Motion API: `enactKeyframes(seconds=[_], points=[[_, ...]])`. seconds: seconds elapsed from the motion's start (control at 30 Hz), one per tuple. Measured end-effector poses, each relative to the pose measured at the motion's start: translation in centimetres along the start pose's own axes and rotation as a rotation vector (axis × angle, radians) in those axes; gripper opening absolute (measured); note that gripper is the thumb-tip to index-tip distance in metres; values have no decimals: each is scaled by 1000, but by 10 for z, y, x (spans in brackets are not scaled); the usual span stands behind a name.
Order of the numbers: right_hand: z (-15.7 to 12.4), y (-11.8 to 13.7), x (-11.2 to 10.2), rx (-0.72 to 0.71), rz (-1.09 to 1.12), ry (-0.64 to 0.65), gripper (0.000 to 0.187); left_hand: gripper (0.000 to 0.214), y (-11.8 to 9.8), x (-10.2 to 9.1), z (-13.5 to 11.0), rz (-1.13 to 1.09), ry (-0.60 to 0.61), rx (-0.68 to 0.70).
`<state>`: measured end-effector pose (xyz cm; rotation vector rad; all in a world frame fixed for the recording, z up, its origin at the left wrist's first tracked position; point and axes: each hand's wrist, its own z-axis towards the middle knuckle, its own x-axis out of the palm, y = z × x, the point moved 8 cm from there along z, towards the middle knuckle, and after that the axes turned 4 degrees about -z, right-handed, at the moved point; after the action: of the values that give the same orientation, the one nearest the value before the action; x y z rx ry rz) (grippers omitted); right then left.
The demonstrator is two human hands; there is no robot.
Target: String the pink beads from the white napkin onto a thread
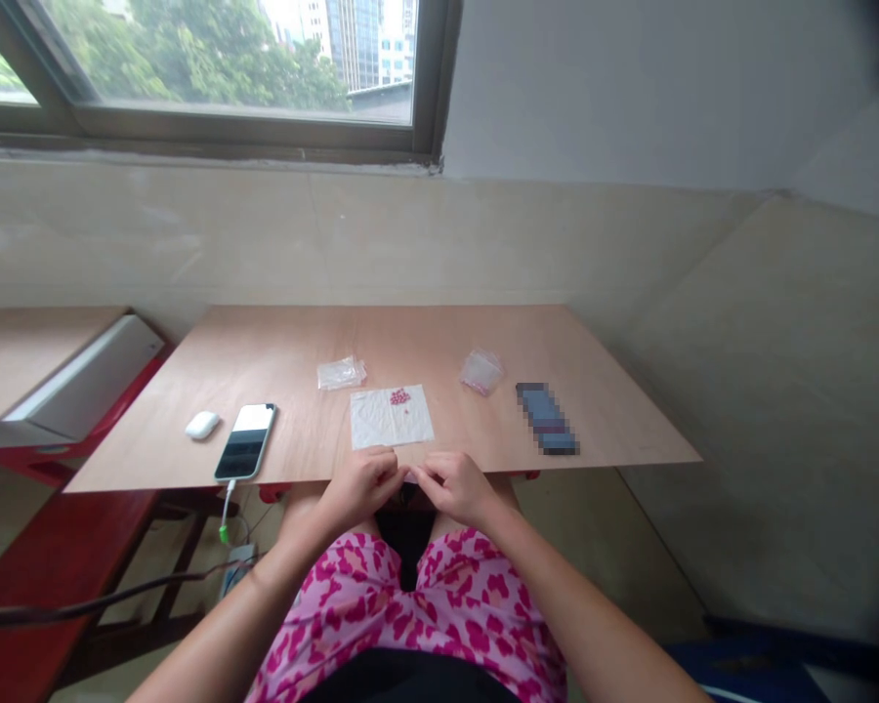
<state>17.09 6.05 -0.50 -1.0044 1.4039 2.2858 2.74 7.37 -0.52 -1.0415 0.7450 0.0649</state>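
Listing what lies before you: item 1, your left hand, and item 2, your right hand, both at the near edge of a plywood tabletop. Your fingers curl inward, closed into pinches, with the tips of the 2 hands almost meeting; whether they grip anything very small, you cannot tell from this view. Item 3, a cluster of small pink beads, sits just ahead of your fingers on a white paper sheet, not touching them. Expect the beads to be light, hard and quick to roll; take each by its sides between fingertip and thumb, and keep the pinch gentle. The sheet looks thin and soft and may shift easily, so pin it by a corner. Item 4, a small clear plastic bag, lies ahead and left of your fingers; item 5, a second clear bag with pink inside, lies ahead and right. Further right rests a pixelated handset. Further left rest a smartphone on a charging cable and a white earbud case.
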Motion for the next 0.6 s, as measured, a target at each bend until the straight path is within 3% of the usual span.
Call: enactKeyframes(seconds=[0.13,0.27,0.43,0.6], points=[[2,-4,-7,42,112,-7,47,30,-13,-7,3,-107,-43,52],[2,-11,-9,128,242,29,44,15,-14,-11,6,-247,-20,-25],[4,-17,-12,188,421,33,38,25,1,-11,6,-416,-25,-198],[6,-26,-5,260,597,-59,37,33,16,-1,5,-641,-76,-317]])
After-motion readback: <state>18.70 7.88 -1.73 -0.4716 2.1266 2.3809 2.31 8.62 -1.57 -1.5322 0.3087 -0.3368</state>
